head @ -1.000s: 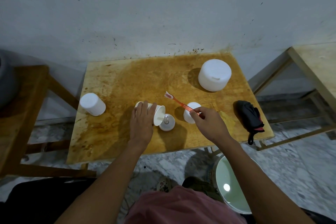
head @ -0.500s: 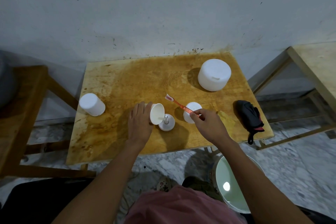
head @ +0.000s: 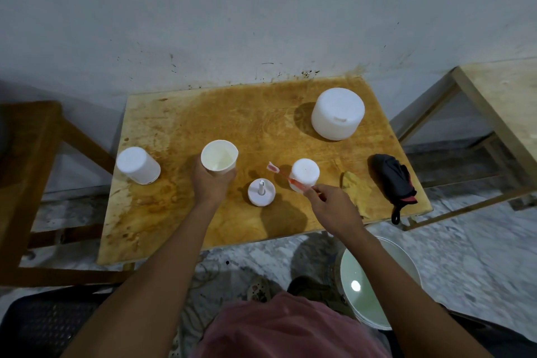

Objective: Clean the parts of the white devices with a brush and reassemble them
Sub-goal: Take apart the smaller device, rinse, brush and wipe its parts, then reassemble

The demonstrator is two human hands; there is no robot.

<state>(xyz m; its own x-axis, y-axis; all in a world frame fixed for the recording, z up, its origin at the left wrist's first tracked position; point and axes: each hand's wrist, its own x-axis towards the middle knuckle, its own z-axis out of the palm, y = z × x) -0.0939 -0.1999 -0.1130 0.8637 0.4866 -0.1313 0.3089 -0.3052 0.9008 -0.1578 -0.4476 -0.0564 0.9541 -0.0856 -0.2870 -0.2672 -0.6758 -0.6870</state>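
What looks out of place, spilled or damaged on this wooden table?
Nothing looks broken or spilled. Only the brown wooden tabletop is blotchy with dark stains, mostly along its left and front edges.

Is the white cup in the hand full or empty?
Empty, it seems: the white cup, gripped by the left hand, has its open mouth toward the camera, showing only bare white inside.

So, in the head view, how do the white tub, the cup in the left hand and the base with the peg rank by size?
Largest: white tub.
Middle: cup, held by the left hand, maybe nearer the camera.
Smallest: base with the peg.
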